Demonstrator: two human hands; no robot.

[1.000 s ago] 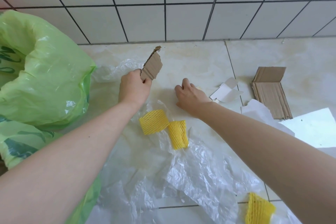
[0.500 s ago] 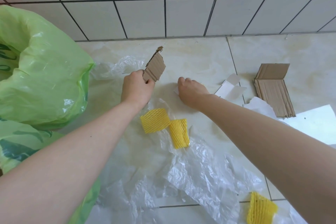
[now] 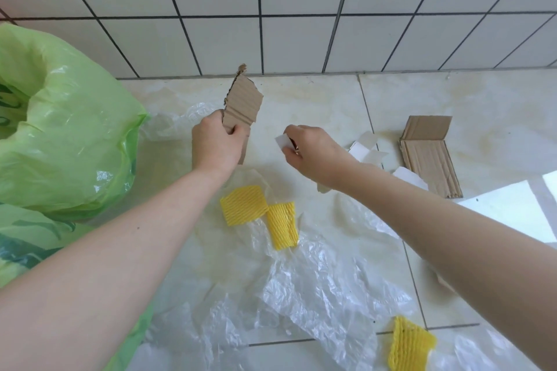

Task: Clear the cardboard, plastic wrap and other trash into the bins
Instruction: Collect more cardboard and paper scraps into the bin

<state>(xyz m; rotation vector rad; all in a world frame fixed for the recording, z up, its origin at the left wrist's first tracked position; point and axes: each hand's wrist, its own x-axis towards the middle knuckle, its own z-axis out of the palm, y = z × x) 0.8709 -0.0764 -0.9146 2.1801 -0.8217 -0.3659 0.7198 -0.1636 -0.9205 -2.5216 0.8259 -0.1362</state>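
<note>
My left hand (image 3: 215, 144) grips a torn brown cardboard scrap (image 3: 242, 101) and holds it upright above the floor. To its right, my right hand (image 3: 313, 153) pinches a small white paper piece (image 3: 282, 141), lifted off the tiles. A green bin bag (image 3: 60, 117) stands open at the far left. Clear plastic wrap (image 3: 319, 289) is spread over the floor below my arms. Two yellow foam nets (image 3: 244, 205) lie side by side on it, and a third yellow foam net (image 3: 408, 345) lies at the lower right. A folded cardboard piece (image 3: 428, 150) rests flat at the right.
A second green bag (image 3: 27, 238) sits below the first at the left edge. White card scraps (image 3: 366, 150) and a large white sheet (image 3: 512, 208) lie at the right. A tiled wall (image 3: 286, 9) closes off the floor at the back.
My right hand has risen off the floor with the small white paper piece pinched in its fingers. My left hand still holds the cardboard scrap in much the same place.
</note>
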